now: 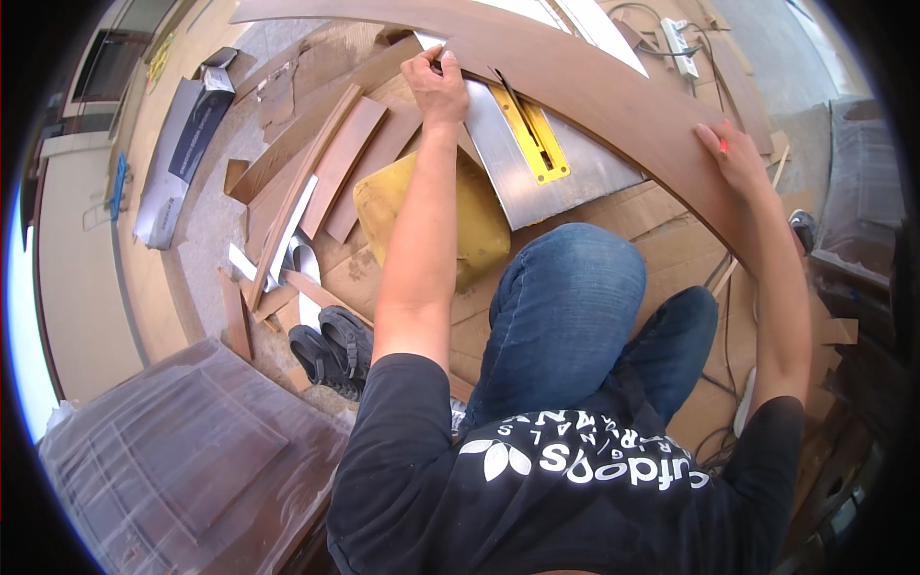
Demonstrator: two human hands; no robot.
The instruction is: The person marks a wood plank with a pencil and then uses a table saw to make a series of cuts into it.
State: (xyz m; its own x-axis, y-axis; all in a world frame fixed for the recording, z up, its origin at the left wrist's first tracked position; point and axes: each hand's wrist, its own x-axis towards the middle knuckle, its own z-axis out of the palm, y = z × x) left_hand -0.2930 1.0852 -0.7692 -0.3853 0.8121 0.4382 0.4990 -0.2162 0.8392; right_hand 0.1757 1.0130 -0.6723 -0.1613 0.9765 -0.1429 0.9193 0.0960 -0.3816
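Note:
A long brown board [613,91] lies across the metal table [517,196] of a saw, which has a yellow slotted insert [533,139]. My left hand [436,88] is at the board's near edge, left of the insert, its fingers pinched together. Something small and dark shows between them, too little of it to name. Over the board's right part, my right hand [736,163] rests with its fingers curled. A small red-orange thing [724,146] sticks out between them; the rest of it is hidden. A dark strip [508,91] rises from the insert's slot.
Wood offcuts [350,158] and cardboard lie on the left, near a dark sandal [347,345] and a long open box [187,153]. The saw's yellow body [383,201] stands before my knees. A white power strip [682,48] with cables is far right. Plastic-wrapped furniture [192,450] stands near left.

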